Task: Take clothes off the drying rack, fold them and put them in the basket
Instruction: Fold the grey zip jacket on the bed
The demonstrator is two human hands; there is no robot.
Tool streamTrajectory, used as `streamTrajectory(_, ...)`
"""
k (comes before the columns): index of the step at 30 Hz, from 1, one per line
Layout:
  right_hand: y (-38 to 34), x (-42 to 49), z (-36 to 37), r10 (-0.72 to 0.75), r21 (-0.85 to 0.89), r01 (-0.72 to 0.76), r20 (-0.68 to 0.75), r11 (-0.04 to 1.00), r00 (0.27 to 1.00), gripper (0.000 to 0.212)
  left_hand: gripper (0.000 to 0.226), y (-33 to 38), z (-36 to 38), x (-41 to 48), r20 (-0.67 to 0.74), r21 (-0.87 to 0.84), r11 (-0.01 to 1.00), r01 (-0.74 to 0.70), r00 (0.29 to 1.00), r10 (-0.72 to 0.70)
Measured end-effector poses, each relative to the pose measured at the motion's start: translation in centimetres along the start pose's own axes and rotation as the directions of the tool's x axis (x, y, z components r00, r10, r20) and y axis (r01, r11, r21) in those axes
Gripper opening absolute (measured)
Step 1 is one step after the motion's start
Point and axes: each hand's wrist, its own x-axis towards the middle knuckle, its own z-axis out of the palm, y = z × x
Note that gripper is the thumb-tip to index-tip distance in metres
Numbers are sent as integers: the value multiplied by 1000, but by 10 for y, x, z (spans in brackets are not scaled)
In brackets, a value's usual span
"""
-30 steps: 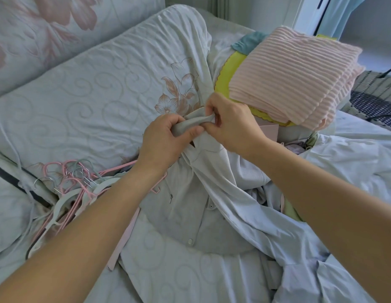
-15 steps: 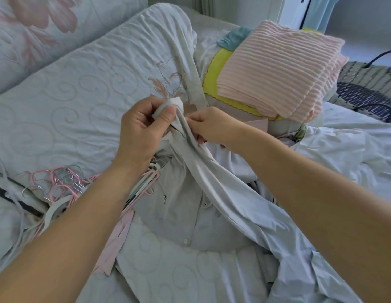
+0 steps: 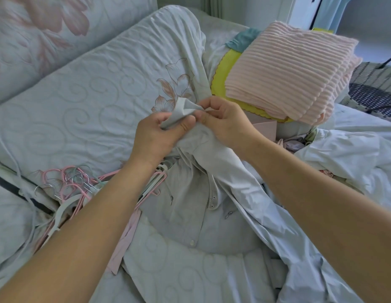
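A pale grey jacket [image 3: 190, 206] with snap buttons and drawcords lies spread on the bed in front of me. One of its sleeves [image 3: 220, 158] is lifted toward me. My left hand [image 3: 157, 136] pinches the sleeve's cuff [image 3: 183, 110] between thumb and fingers. My right hand [image 3: 227, 121] grips the same cuff from the right, fingertips touching the fabric. A stack of folded clothes sits behind my hands, with a pink ribbed blanket [image 3: 288, 71] on top of a yellow item [image 3: 223, 68]. The basket and the drying rack cannot be made out.
A heap of pink and white hangers [image 3: 67, 193] lies on the bed at the left. A large quilted pillow [image 3: 80, 95] fills the upper left. Crumpled pale clothing [image 3: 354, 158] lies at the right. A dark woven chair [image 3: 378, 92] stands at the far right.
Both hands have kept hold of the sleeve end and worked along it; the cuff now sticks up between my fingers. My view has shifted slightly.
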Motion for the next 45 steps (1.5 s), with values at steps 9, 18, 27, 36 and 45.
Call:
streamTrajectory(9,4,-5,-4,-42,-17,41,-46,999,998,13,28,5,11,-6,-33,-157,986,-57,998,52)
streamTrajectory(18,44,-25,-18,146,-355,-144,-21,924,989,29,21,12,18,0,-232,-351,936,-16,970,-71)
streamTrajectory(27,68,-63,-43,245,-168,-277,-188,946,951,11,20,-3,30,3,-297,-185,979,-86,954,27)
streamTrajectory(36,87,-180,-93,364,444,-249,-194,860,911,92,15,19,172,-98,284,-157,987,15,958,30)
streamTrajectory(45,76,-261,-194,248,166,-185,-582,969,774,10,26,26,280,-175,289,-288,957,-46,948,133)
